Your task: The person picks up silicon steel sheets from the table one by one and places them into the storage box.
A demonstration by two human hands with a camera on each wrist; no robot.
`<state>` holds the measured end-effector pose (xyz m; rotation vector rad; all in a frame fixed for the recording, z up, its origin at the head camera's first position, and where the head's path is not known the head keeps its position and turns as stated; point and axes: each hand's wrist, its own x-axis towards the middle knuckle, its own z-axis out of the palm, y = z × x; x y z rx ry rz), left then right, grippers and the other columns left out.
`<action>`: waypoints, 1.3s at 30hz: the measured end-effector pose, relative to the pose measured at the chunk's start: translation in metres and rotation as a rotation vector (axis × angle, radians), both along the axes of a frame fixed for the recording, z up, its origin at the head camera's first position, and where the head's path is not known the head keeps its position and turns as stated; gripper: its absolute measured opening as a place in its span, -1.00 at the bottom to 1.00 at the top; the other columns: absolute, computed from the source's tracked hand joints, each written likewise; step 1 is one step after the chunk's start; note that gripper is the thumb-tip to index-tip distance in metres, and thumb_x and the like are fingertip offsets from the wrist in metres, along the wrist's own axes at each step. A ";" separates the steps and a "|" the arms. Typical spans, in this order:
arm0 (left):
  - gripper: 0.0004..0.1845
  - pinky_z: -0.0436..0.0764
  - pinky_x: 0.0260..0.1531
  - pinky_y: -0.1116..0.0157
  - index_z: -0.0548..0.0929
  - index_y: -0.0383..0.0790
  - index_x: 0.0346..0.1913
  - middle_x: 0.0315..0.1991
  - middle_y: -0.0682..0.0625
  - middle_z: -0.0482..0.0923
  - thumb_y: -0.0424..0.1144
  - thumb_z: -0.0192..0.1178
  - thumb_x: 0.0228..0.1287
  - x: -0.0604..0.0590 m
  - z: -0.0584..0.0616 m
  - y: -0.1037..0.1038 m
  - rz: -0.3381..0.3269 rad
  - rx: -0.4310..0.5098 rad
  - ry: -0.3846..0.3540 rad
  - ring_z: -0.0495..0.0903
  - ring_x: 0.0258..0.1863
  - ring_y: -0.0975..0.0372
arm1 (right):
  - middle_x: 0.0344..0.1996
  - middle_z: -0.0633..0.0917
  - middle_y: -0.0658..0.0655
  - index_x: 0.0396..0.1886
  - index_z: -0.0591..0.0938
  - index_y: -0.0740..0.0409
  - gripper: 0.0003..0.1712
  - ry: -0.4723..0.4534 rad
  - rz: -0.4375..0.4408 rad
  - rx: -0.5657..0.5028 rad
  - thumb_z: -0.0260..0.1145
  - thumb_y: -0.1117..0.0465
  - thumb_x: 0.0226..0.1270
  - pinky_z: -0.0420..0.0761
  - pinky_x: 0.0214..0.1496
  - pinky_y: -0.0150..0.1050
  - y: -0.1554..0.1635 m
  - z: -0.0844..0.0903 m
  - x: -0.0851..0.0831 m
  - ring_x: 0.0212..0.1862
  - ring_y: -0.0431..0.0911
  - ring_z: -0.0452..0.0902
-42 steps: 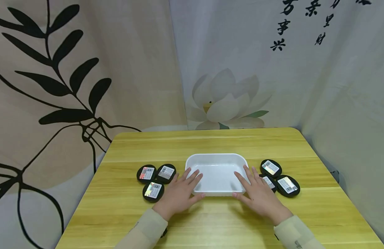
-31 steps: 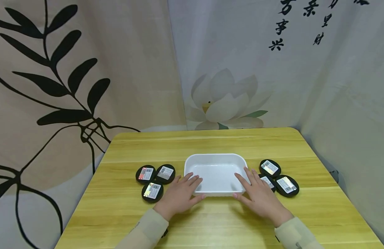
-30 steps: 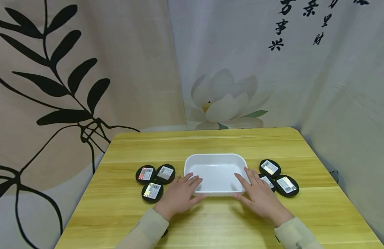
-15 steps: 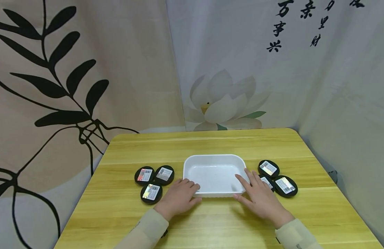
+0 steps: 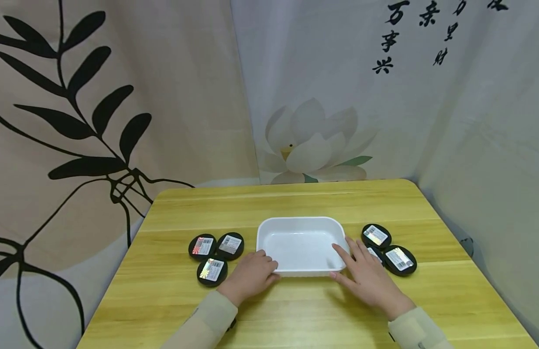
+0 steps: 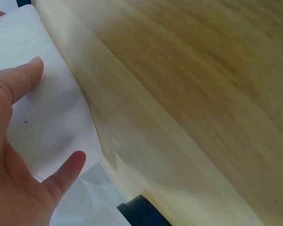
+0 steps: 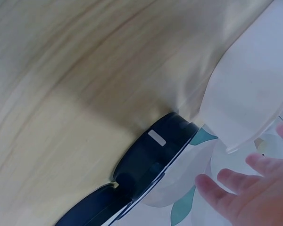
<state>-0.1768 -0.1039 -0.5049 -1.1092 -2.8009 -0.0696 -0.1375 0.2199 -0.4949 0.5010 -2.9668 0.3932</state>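
A shallow white tray (image 5: 302, 223) with rounded corners sits on the wooden table. My left hand (image 5: 250, 275) is at its near left corner, fingers bent over the rim and the thumb (image 6: 26, 77) along the outer front wall; it grips the tray there. At the near right corner is my right hand (image 5: 367, 278), its fingers spread and fairly straight beside the rim. Left of the tray lie three round black containers, among them a near one (image 5: 212, 271) with a barcode label. Three similar ones lie to the right, including a front one (image 5: 400, 260); the right hand partly hides another.
The wooden table (image 5: 295, 320) stretches in front of the tray and behind it. A curtain (image 5: 199, 97) with plant prints hangs beyond the far edge. The left containers stand close by the left hand, the right ones close by the right hand.
The left hand's fingers have bent from straight to curled at the tray's corner. The right hand has stayed nearly the same. The head view has shifted slightly.
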 end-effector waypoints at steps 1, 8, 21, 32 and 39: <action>-0.72 0.44 -0.35 0.33 0.59 0.01 -0.40 -0.44 0.18 0.62 0.09 0.25 0.37 0.000 0.000 0.000 -0.002 0.001 0.002 0.42 -0.39 0.28 | 0.56 0.20 0.30 0.54 0.32 -0.13 -0.18 -0.002 0.001 -0.002 0.18 -0.35 0.40 0.30 0.32 0.47 0.000 0.000 0.000 0.53 0.41 0.09; -0.72 0.46 -0.35 0.32 0.60 -0.01 -0.41 -0.44 0.17 0.62 0.07 0.25 0.37 0.000 0.001 0.000 0.000 -0.002 -0.003 0.44 -0.39 0.27 | 0.55 0.22 0.30 0.54 0.32 -0.08 -0.17 -0.005 -0.009 -0.011 0.20 -0.33 0.40 0.30 0.32 0.46 0.003 0.003 0.001 0.52 0.40 0.10; -0.72 0.44 -0.36 0.33 0.59 -0.01 -0.43 -0.45 0.17 0.61 0.06 0.27 0.36 0.000 0.001 0.001 0.000 -0.011 -0.014 0.39 -0.41 0.28 | 0.54 0.23 0.26 0.55 0.29 -0.12 -0.15 -0.017 -0.036 -0.017 0.10 -0.41 0.41 0.27 0.33 0.48 0.013 0.004 0.001 0.53 0.37 0.08; -0.70 0.42 -0.38 0.33 0.60 -0.01 -0.46 -0.47 0.18 0.62 0.08 0.29 0.33 -0.003 -0.004 0.004 -0.001 -0.009 0.015 0.37 -0.44 0.28 | 0.51 0.27 0.28 0.53 0.32 -0.07 -0.16 -0.012 -0.059 -0.028 0.11 -0.39 0.42 0.27 0.31 0.49 0.027 0.005 0.005 0.50 0.38 0.11; -0.68 0.46 -0.33 0.30 0.61 0.01 -0.44 -0.43 0.19 0.64 0.13 0.25 0.35 -0.001 -0.005 0.003 0.023 -0.030 0.019 0.41 -0.39 0.28 | 0.46 0.34 0.33 0.50 0.36 -0.03 -0.19 -0.022 -0.080 -0.010 0.13 -0.36 0.43 0.26 0.31 0.49 0.030 0.006 0.007 0.48 0.40 0.14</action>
